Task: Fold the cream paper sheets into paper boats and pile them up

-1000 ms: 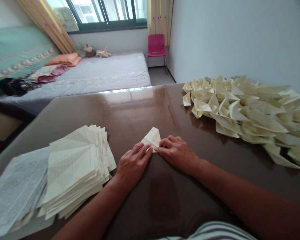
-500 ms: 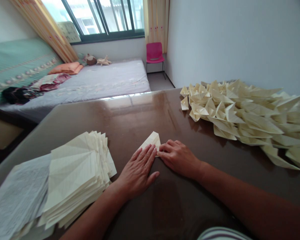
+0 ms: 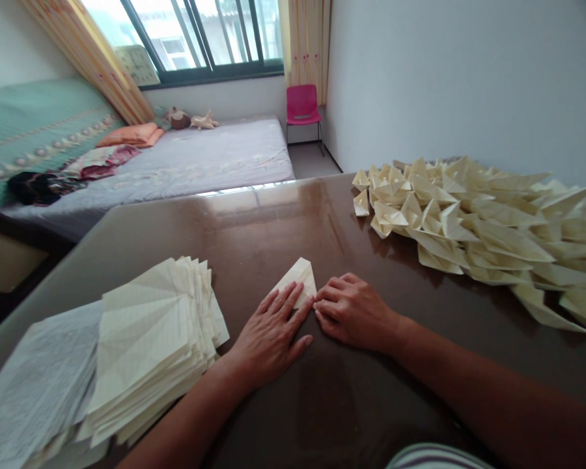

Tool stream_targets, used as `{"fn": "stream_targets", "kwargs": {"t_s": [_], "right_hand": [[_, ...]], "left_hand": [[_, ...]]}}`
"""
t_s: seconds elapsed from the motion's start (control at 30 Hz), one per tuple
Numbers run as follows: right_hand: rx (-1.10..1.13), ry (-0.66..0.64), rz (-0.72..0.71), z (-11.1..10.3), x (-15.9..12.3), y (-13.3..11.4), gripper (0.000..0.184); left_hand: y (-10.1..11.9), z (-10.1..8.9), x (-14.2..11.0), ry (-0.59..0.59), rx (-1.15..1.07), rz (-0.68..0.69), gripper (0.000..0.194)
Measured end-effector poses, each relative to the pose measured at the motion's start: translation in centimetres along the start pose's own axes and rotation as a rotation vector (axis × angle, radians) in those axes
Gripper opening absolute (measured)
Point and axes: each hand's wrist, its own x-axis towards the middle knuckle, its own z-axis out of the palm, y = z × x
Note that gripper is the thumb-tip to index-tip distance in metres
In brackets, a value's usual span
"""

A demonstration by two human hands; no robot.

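A small cream sheet of folded paper [image 3: 300,273] lies on the brown table in front of me, its lower left part covered by fingers. My left hand [image 3: 273,329] rests flat on it, fingers spread and palm down, with the little space between thumb and forefinger showing the table. At the paper's right corner my right hand [image 3: 351,312] has its fingers curled together, the tips touching the edge there. Whether a bit of paper sits between those fingertips is hard to see.
A stack of creased cream paper [image 3: 146,339] overlaps a pile of printed sheets [image 3: 49,371] on the left. Many folded paper pieces [image 3: 469,215] are heaped at the right, by the wall. Beyond the glossy table [image 3: 234,241] are a bed [image 3: 224,153] and a pink chair [image 3: 301,104].
My left hand has flattened out over the paper, its fingers spreading; its forefinger has since slid toward the right corner. The right hand has shifted slightly right, its fingers curled. The view has tilted up slightly.
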Motion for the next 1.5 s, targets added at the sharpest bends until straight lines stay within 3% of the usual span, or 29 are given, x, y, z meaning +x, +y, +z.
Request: {"fn": "stream_targets", "kwargs": {"t_s": [0.17,0.27,0.4,0.67,0.83,1.0,1.13,1.33,1.5], "right_hand": [[0.067,0.003,0.042,0.1,0.1,0.4,0.021],[0.170,0.028,0.140,0.4,0.2,1.0,0.022],[0.244,0.106,0.251,1.1,0.3,1.7,0.023],[0.354,0.271,0.305,1.4,0.3,2.3,0.014],[0.324,0.233,0.276,1.9,0.3,2.8,0.025],[0.273,0.194,0.264,1.9,0.3,2.6,0.024],[0.200,0.175,0.185,1.5,0.4,1.6,0.022],[0.040,0.058,0.061,1.1,0.4,0.4,0.025],[0.068,-0.023,-0.041,1.1,0.4,0.8,0.024]], "left_hand": [[-0.1,0.1,0.0,0.010,-0.016,0.001,0.065],[-0.1,0.0,0.0,0.014,-0.025,0.009,0.063],[-0.1,-0.3,0.1,-0.008,-0.048,-0.006,0.060],[-0.8,-0.8,0.0,-0.004,-0.111,0.068,0.058],[-1.2,-0.2,0.6,0.131,-0.045,0.045,0.037],[-1.4,-0.1,0.8,0.152,0.043,0.056,0.036],[-1.2,-0.1,1.0,0.213,0.073,-0.038,0.031],[-0.7,-0.3,1.3,0.338,-0.114,-0.098,0.031],[-1.8,-0.3,1.5,0.413,-0.183,-0.272,0.039]]}}
